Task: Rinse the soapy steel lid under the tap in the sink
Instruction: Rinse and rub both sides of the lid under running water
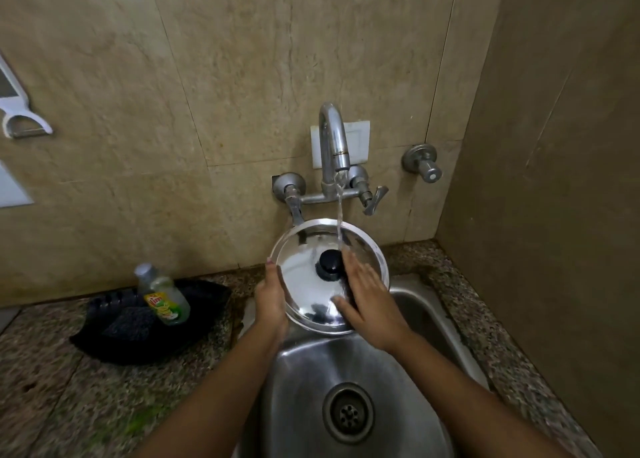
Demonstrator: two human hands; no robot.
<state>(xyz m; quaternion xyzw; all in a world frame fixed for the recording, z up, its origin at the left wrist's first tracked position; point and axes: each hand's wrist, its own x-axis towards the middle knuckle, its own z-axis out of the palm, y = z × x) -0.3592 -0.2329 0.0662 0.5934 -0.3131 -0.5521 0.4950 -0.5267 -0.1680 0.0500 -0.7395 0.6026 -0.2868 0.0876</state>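
Observation:
A round steel lid point(304, 277) with a black knob point(330, 264) is held tilted over the steel sink point(304, 381), its top facing me. Water runs from the curved tap point(334, 139) onto the lid just right of the knob. My left hand point(272, 298) grips the lid's left rim. My right hand point(369, 293) lies flat on the lid's right side, fingers spread, fingertips in the stream. No suds show on the shiny surface.
A dish soap bottle point(164, 293) stands on a black tray point(138, 329) with a scrubber, left of the sink on the speckled granite counter point(86, 405). A valve knob point(424, 166) juts from the tiled wall. A side wall closes in on the right.

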